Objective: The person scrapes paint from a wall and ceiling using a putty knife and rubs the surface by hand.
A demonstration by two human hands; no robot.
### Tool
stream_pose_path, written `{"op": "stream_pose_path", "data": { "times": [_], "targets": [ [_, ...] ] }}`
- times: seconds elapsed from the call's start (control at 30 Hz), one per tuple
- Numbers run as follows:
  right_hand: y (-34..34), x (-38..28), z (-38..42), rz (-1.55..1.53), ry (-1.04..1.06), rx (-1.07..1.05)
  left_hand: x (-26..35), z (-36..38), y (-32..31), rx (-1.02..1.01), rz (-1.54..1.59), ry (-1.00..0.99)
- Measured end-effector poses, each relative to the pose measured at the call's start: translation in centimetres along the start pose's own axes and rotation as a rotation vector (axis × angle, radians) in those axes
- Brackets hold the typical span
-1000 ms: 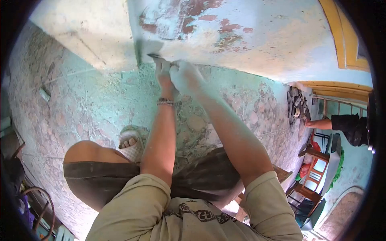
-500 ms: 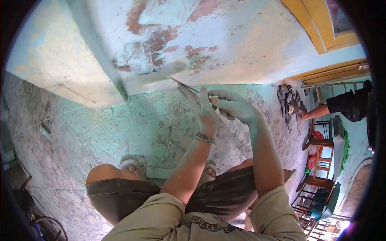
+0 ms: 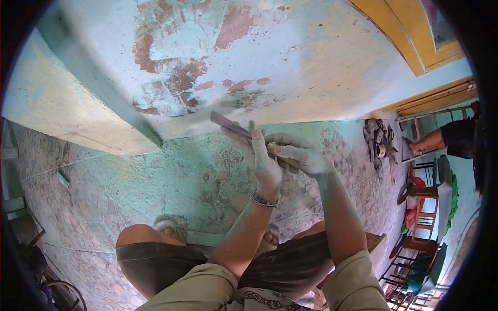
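Observation:
My left hand [image 3: 262, 158], dusty and with a bracelet at the wrist, is closed around a flat, dark blade-like tool [image 3: 223, 121] whose tip points up and left toward the wall. Right beside it, my right hand [image 3: 301, 154] pinches the tool's near end, its fingers curled around a small light-brown part. Ahead is a painted wall [image 3: 321, 67] with reddish-brown worn patches [image 3: 189, 75]. The tool's tip appears in front of the wall's lower edge; whether it touches cannot be told.
A greenish, mottled floor [image 3: 171, 181] lies below. Footwear [image 3: 377, 140] is piled by the wall at right. A person's leg [image 3: 430, 141] shows beyond it, near wooden chairs [image 3: 425, 217]. A yellow frame [image 3: 410, 36] stands upper right. A small pale object [image 3: 63, 179] rests at left.
The view has shifted, so the wall patches sit further left. The tool now shows its broader face, and both hands are slightly lower in view. The other person's foot has moved.

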State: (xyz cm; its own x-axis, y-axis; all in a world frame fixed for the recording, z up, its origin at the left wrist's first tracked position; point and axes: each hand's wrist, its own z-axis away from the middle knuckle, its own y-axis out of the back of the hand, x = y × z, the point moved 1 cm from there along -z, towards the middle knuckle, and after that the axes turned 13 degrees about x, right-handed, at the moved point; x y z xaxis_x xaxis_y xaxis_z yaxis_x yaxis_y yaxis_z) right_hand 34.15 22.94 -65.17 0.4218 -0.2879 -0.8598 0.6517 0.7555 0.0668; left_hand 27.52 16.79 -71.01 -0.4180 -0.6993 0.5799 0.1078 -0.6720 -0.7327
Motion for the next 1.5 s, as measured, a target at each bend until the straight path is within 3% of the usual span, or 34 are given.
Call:
{"op": "stream_pose_path", "data": {
  "times": [0.2,0.3,0.37,0.57,0.7,0.8,0.9,1.03,1.17,1.27,1.4,1.5],
  "targets": [
    [0.9,0.1,-1.0,-0.034,0.029,0.098,0.0,-1.8,0.0,-0.057,0.151,0.307],
    [1.2,0.2,-1.1,-0.094,0.016,0.116,-0.6,-3.4,0.5,-0.189,0.254,0.526],
    [1.4,-0.6,-0.7,-0.095,-0.005,0.126,0.3,-3.1,-0.6,-0.180,0.291,0.566],
    [1.9,-4.2,2.8,-0.098,0.215,0.161,1.6,-2.2,-2.7,-0.267,0.352,0.652],
    [2.3,-6.1,5.0,0.006,0.180,0.291,3.2,0.4,-4.6,-0.249,0.301,0.699],
    [3.4,-6.8,6.0,-0.021,0.257,0.373,3.9,3.0,-5.6,-0.202,-0.035,0.333],
    [6.3,-5.4,5.3,-0.193,0.336,0.365,4.2,3.5,-6.2,-0.456,-0.374,-0.350],
    [7.2,-4.4,3.5,-0.370,0.312,0.280,4.4,2.2,-7.8,-0.764,-0.628,-0.678],
    [4.1,-5.0,1.3,-0.398,0.303,0.141,5.4,0.3,-7.6,-0.690,-0.814,-0.910],
    [2.8,-4.9,0.4,-0.336,0.357,0.074,5.4,-0.9,-7.4,-0.619,-0.690,-0.890],
    [2.9,-4.9,1.1,-0.278,0.343,0.148,5.9,-0.4,-7.1,-0.659,-0.733,-0.861],
    [3.1,-4.7,1.5,-0.312,0.386,0.103,6.3,-0.3,-6.8,-0.476,-0.609,-0.887]
  ]
}}
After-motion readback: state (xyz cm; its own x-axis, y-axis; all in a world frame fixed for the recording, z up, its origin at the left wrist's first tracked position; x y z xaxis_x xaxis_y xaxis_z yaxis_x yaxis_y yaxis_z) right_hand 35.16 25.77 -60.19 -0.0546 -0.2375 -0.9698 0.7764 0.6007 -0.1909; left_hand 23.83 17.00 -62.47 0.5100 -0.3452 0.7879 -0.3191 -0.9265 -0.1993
